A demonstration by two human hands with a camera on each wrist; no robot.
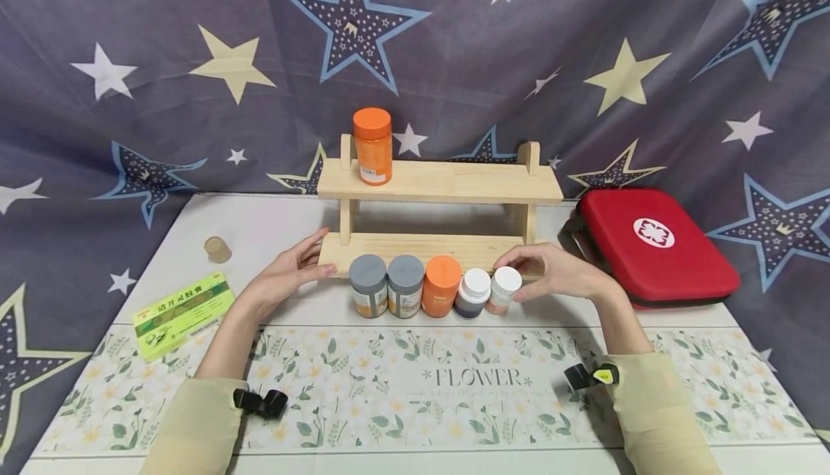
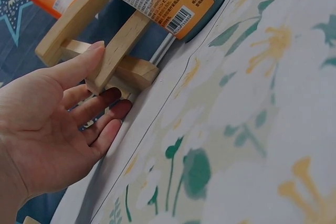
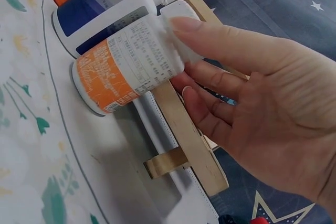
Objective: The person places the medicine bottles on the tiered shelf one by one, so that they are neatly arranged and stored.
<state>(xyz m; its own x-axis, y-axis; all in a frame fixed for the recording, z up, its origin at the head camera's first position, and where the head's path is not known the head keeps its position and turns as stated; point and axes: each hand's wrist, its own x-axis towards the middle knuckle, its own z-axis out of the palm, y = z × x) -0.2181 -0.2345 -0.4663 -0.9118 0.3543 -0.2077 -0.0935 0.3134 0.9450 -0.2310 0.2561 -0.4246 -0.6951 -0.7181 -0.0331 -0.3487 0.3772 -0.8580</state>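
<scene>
A two-tier wooden shelf [image 1: 441, 181] stands at the back of the table, an orange bottle [image 1: 372, 147] on its upper board. My left hand [image 1: 288, 273] grips the left end of the lower board, thumb on the near side and fingers beyond it. In front of the shelf is a row: two grey-capped bottles [image 1: 369, 286], an orange-capped bottle [image 1: 442, 287], a white-capped bottle with a dark blue label [image 1: 472, 293], and a small white bottle with an orange label [image 3: 123, 64]. That last bottle's white cap is pinched between thumb and fingers of my right hand [image 1: 560, 271].
A red zipped case [image 1: 658, 244] with a white emblem lies right of the shelf. On the left are a green medicine box [image 1: 184, 315] and a small cork-like stopper [image 1: 217, 249]. A floral cloth [image 1: 415, 403] crosses the front; a star-patterned curtain [image 1: 454, 42] hangs behind.
</scene>
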